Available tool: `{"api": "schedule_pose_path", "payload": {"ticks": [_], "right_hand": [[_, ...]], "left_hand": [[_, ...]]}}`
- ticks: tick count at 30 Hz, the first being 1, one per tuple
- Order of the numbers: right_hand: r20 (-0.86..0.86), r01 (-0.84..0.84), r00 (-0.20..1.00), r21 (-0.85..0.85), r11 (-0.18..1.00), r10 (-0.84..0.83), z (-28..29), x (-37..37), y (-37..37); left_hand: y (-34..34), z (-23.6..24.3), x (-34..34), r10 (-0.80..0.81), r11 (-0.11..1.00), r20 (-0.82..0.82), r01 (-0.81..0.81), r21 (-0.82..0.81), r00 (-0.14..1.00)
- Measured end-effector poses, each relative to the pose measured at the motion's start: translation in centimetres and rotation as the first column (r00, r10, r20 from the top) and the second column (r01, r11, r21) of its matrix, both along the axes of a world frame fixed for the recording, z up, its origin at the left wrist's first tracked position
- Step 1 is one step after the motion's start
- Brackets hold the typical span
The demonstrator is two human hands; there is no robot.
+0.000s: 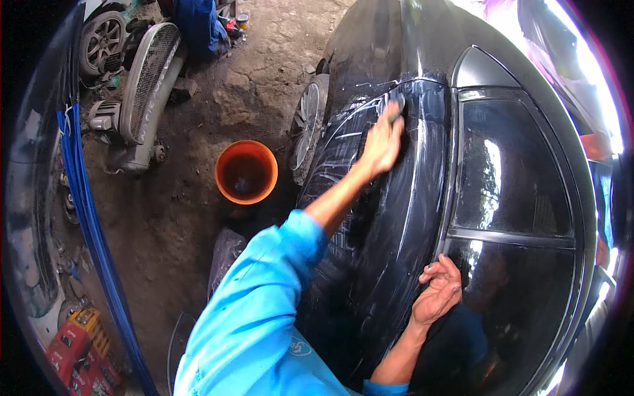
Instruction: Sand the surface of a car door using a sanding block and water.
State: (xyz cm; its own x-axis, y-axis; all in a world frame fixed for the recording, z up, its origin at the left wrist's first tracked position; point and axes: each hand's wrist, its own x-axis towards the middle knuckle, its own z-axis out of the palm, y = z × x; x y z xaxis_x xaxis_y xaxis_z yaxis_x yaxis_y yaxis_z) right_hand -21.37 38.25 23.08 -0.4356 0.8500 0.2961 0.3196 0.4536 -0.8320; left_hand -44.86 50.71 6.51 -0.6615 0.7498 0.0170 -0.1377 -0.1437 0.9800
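My left hand [381, 143] reaches far over the black car's side panel [376, 218]. It presses a small grey pad [397, 103] flat against the paint; the fingers are smeared by motion, and the pad's exact kind cannot be made out. Whitish wet streaks and smears cover the panel around it, densest along the curved edge beside the wheel. My right hand [438, 292] is palm up by the lower edge of the side window [512, 165], its fingers loosely curled and apart, with nothing in it.
An orange bucket [223, 175] holding dark liquid stands on the dirt floor, left of the car's wheel [308, 125]. Farther left lie a removed bumper [150, 86] and a loose wheel [104, 41]. Blue strips [92, 211] hang along the left, above red cases [76, 350].
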Motion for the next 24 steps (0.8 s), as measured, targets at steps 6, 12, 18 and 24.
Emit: {"api": "schedule_pose_path", "payload": {"ticks": [6,12,18,24], "right_hand": [[0.023,-0.003,1.0,0.009,1.0,0.003,0.3,0.0,-0.1],[-0.024,0.013,1.0,-0.031,0.999,-0.013,0.1,0.4,0.1],[-0.042,0.001,0.999,-0.03,1.0,-0.002,0.2,-0.1,0.0],[-0.011,0.041,0.999,-0.039,0.998,-0.042,-0.1,-0.3,-0.2]], "left_hand": [[2.8,3.0,-4.9,-0.128,0.986,-0.087,0.117,-0.118,0.988],[-5.4,2.0,6.5,0.043,0.997,-0.226,-0.028,0.067,0.973],[-18.4,3.5,15.4,-0.121,0.993,-0.219,0.116,-0.033,0.968],[-12.6,3.7,11.2,-0.033,0.999,-0.101,0.03,-0.029,0.994]]}}
